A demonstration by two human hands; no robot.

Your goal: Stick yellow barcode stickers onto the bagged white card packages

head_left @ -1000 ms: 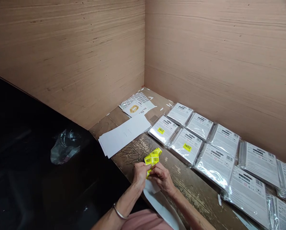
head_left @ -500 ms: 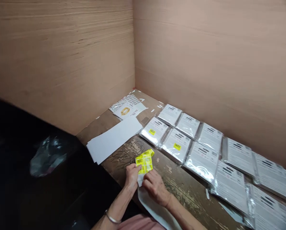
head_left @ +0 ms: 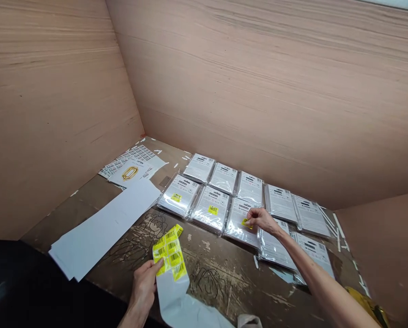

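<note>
My left hand (head_left: 145, 283) pinches a strip of yellow barcode stickers (head_left: 171, 248) by its left edge; the bare white backing (head_left: 176, 300) trails down toward me. Over on the right, my right hand (head_left: 262, 219) has its fingers closed on a single yellow barcode sticker (head_left: 247, 223). That sticker is at the face of a plastic-wrapped pack (head_left: 240, 233) in the front row; whether it is fully stuck down is hidden by the fingers. Two packs to the left, a near one (head_left: 207, 222) and a farther one (head_left: 178, 207), each bear a yellow sticker.
More wrapped packs (head_left: 281, 202) lie in two rows along the back wooden panel (head_left: 252, 91). Long white sheets (head_left: 104, 228) fan out at the left, beside printed sheets (head_left: 132, 168) in the corner. White scraps (head_left: 337, 228) dot the worn table (head_left: 217, 259).
My right hand has left the sticker strip and reached right to a front-row pack with one sticker. The left hand keeps the strip. The view has turned right.
</note>
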